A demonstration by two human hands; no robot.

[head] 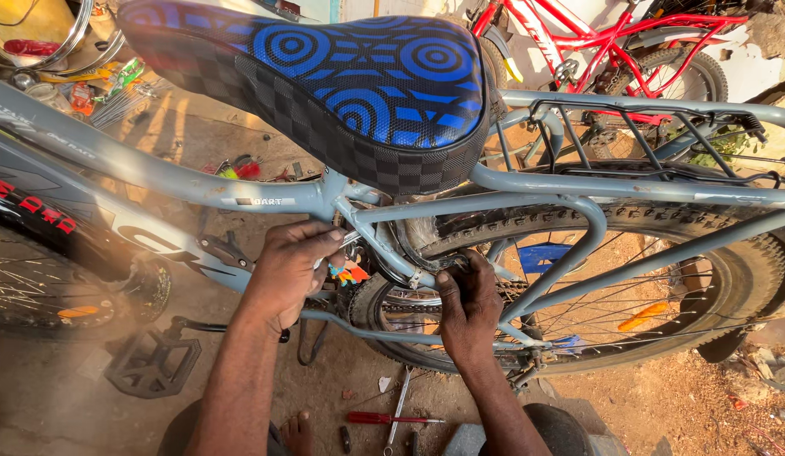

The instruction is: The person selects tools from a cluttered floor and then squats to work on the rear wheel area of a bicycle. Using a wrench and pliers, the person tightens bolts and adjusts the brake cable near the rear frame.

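**Both hands at bike's rear frame**

Pedal hangs low at left. Left hand is curled w/ fingertips pinching a small part under the blue seat, by the grey frame. Right hand is closed on the stay next to the rear tyre. Red screwdriver lies on the ground below.

hands bare | no gloves/rings | forearms unsleeved | foot bare
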